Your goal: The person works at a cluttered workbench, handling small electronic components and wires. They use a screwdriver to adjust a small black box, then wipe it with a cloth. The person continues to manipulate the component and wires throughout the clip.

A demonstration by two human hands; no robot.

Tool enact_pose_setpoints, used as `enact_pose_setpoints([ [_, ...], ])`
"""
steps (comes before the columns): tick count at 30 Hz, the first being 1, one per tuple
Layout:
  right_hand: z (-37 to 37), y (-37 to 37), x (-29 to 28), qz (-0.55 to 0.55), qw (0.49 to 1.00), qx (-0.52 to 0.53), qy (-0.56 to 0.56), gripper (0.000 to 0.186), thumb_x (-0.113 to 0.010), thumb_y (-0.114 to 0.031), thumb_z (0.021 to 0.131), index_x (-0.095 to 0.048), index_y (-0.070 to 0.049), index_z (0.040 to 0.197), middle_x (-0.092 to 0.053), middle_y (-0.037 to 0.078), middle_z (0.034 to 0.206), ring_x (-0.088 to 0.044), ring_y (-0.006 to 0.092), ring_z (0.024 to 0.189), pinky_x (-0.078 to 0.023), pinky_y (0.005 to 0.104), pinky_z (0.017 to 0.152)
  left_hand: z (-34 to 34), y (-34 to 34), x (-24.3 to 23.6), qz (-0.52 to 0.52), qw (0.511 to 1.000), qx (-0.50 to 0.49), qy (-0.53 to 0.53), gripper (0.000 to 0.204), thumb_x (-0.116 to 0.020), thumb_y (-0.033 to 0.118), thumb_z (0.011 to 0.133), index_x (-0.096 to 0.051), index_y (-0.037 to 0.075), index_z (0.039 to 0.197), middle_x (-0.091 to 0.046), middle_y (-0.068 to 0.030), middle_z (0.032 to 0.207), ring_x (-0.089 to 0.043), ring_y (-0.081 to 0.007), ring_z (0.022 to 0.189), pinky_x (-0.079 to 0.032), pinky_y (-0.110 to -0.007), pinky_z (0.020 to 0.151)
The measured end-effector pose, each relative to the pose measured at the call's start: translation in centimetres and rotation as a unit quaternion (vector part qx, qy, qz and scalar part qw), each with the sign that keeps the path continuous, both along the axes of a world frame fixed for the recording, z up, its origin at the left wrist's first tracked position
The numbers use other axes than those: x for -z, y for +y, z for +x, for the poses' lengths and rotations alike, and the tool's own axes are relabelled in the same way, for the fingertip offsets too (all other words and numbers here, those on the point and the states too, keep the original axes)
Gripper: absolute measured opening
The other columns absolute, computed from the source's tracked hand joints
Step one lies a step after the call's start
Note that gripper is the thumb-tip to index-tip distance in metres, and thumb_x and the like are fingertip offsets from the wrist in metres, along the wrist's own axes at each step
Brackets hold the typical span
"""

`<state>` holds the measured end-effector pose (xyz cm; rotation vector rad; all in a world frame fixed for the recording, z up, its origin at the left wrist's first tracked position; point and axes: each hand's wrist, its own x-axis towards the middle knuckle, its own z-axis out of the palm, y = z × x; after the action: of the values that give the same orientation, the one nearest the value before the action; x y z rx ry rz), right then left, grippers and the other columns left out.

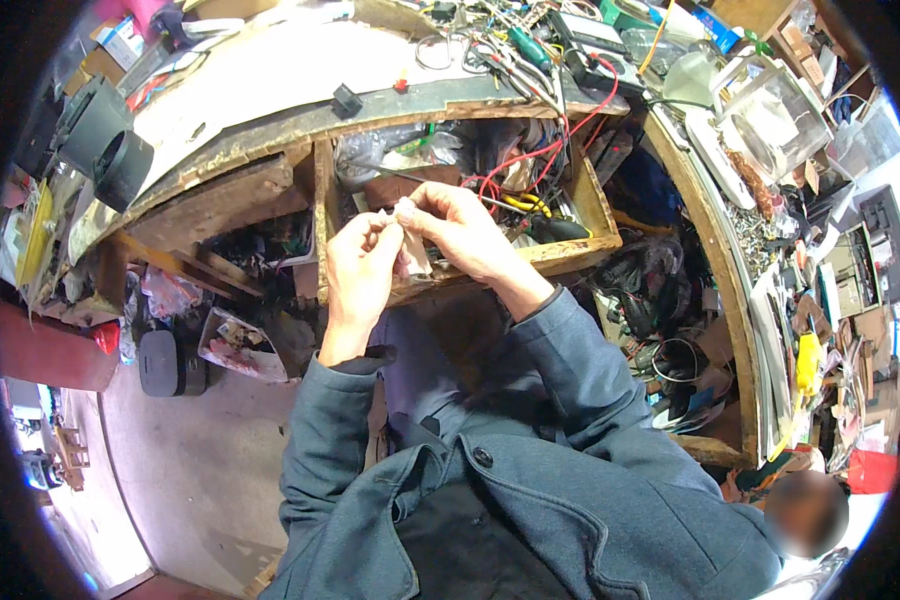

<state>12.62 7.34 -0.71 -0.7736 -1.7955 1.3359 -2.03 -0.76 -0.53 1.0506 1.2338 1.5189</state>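
Observation:
My left hand (358, 262) and my right hand (462, 232) meet over the front of an open wooden drawer (592, 238). Both are closed, thumbs and fingers pinched together at the tips. Whatever sits between the fingertips is too small to make out. Below the fingers shows a pale, flat patch (416, 258), whose kind I cannot tell. Inside the drawer, right of my hands, lie yellow-handled pliers (528, 205) and looped red test leads (530, 160). Clear plastic bags (440, 150) fill its far part.
A worn bench top (270, 70) curves beyond the drawer, carrying a small black block (347, 100), a green-handled screwdriver (528, 46) and tangled cables. Black cylindrical containers (120, 165) stand at the left. A cluttered wooden-edged side bench (715, 240) runs along my right. A white box (240, 345) rests low at left.

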Motion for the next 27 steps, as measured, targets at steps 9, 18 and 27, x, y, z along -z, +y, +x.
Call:
enact_pose_setpoints([
  [9, 0.2, -0.1, -0.1, -0.131, 0.982, -0.021, 0.132, 0.016, -0.070, -0.013, 0.097, -0.070, 0.002, 0.099, -0.071, 0.003, 0.090, -0.063, 0.0088, 0.082, -0.053, 0.0275, 0.076, -0.8, 0.0, -0.9, -0.001, 0.991, 0.024, -0.132, 0.011, -0.063, 0.007, 0.099, -0.068, 0.000, 0.094, -0.065, -0.0024, 0.075, -0.058, -0.0097, 0.059, -0.047, -0.024, 0.056],
  [18, 0.4, -0.5, -0.2, -0.038, 0.997, 0.003, 0.065, 0.018, -0.074, -0.014, 0.093, -0.073, 0.002, 0.099, -0.074, 0.004, 0.088, -0.063, 0.0087, 0.078, -0.053, 0.0286, 0.073, -0.8, 0.1, -0.2, -0.002, 0.997, 0.036, -0.071, 0.011, -0.062, 0.007, 0.099, -0.067, -0.001, 0.093, -0.066, -0.0039, 0.073, -0.059, -0.0103, 0.060, -0.046, -0.024, 0.056],
  [27, -0.4, 0.5, 0.4, -0.091, 0.987, 0.114, 0.069, 0.023, -0.066, -0.020, 0.098, -0.064, 0.003, 0.093, -0.065, 0.008, 0.080, -0.059, 0.0135, 0.076, -0.049, 0.0328, 0.070, 0.2, -0.7, -0.3, 0.007, 0.997, 0.021, 0.074, 0.008, -0.063, 0.007, 0.101, -0.066, -0.001, 0.099, -0.066, -0.0017, 0.078, -0.060, -0.0085, 0.064, -0.049, -0.025, 0.060],
])
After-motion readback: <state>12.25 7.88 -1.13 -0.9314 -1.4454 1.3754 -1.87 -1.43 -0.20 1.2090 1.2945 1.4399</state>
